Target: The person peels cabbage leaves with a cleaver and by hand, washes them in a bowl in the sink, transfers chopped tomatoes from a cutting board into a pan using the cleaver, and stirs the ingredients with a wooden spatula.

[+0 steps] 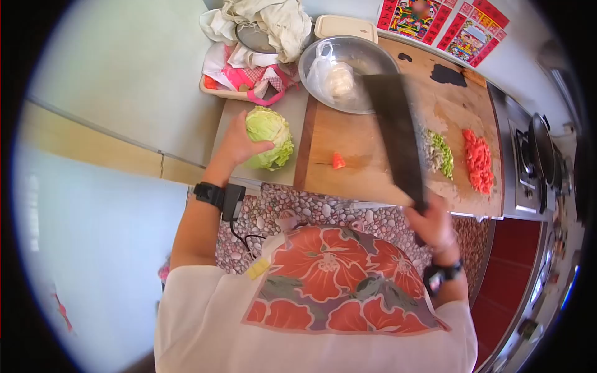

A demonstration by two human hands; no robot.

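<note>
A round green cabbage [269, 138] sits on the counter left of the wooden board [354, 177], and my left hand [241, 142] grips its left side. My right hand [433, 224] is closed round the handle of a large dark cleaver [398, 133], raised over the board with its blade pointing away from me and slightly blurred. Chopped green and white pieces [440, 153] lie just right of the blade. Farther right is a long pile of chopped red pieces [479, 161]. One small red piece [338, 161] lies on the board's left part.
A metal basin [308, 84] holding a plastic bag stands at the board's back left. Behind the cabbage is a basket [230, 94] with cloths. A stove with a black pan [542, 148] is at the right. Dark patches [448, 75] mark the board's back.
</note>
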